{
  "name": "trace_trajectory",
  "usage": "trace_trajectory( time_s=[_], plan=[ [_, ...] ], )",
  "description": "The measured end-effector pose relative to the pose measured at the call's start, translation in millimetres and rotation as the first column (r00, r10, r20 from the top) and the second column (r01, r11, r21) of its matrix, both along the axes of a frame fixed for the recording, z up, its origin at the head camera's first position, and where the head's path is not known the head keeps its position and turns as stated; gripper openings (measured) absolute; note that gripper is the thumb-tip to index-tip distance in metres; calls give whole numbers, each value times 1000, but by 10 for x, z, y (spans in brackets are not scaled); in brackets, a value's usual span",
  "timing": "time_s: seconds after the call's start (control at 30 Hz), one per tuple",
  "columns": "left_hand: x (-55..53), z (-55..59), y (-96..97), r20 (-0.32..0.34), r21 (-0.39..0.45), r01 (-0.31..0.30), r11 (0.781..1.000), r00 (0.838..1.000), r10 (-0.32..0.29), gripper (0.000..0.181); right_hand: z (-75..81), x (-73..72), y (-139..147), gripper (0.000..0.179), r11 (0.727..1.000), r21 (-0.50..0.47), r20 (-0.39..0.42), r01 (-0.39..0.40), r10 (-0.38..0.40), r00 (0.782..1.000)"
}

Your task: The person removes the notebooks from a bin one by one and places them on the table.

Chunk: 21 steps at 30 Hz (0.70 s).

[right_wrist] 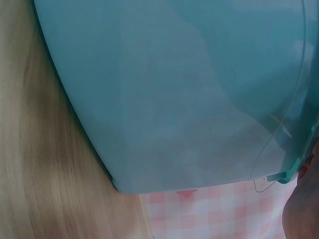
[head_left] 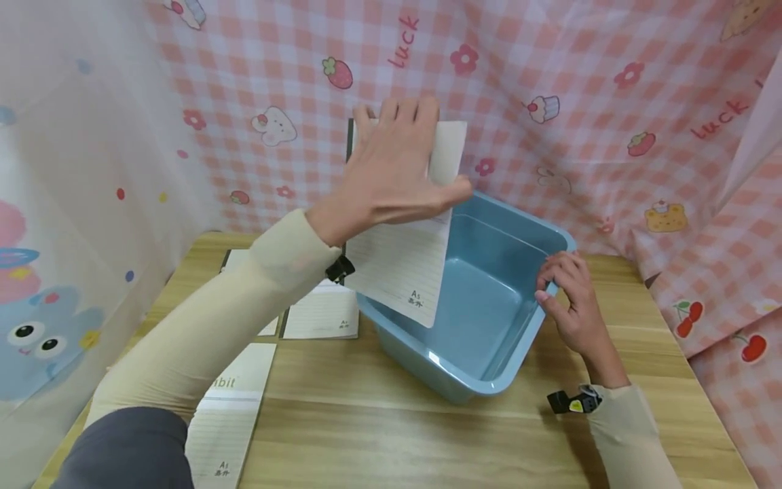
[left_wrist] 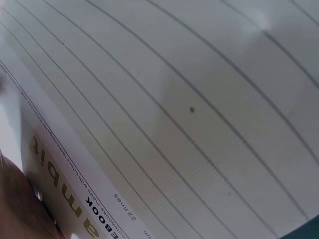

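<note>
My left hand (head_left: pixel 397 163) grips an A5 notebook (head_left: pixel 397 265) by its upper part, fingers at the top edge and thumb reaching to the right. The notebook hangs tilted over the left side of a blue plastic basin (head_left: pixel 482 285). Its lined cover (left_wrist: pixel 164 124) with the word "ambit" fills the left wrist view. On the basin's right rim, my right hand (head_left: pixel 568 299) holds on, fingers curled over the edge. The basin's outer wall (right_wrist: pixel 159 109) takes up most of the right wrist view.
More notebooks lie on the wooden table (head_left: pixel 342 421) to the left: one near the front (head_left: pixel 235 414), another (head_left: pixel 320 312) beside the basin, one partly behind my left arm. A pink checked curtain (head_left: pixel 293 81) hangs behind the table.
</note>
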State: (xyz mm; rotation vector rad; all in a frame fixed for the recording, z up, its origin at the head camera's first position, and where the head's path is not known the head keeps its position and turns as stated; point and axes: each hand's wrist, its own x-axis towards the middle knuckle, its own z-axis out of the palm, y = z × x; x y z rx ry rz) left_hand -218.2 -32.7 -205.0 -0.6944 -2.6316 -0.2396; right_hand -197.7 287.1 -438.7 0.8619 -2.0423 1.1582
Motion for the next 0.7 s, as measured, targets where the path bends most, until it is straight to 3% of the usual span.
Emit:
trace_trajectory(
  time_s=[0.13,0.27,0.53,0.7],
  plan=[
    [58,20,-210,-11,39,-14,999,1000,14,65,11,9,-4,4,1000,4,10,3,-3,1000],
    [117,-38,-414,-34,68,-35,997,999,37,63,23,10,0,5,1000,13,-3,-4,4,1000],
    [224,-273,-737,-66,84,-80,993,994,86,62,20,2,-1,6,1000,22,-18,-14,14,1000],
    [292,-497,-913,-82,101,-89,991,992,97,58,18,10,-6,10,1000,14,-11,-13,13,1000]
  ],
)
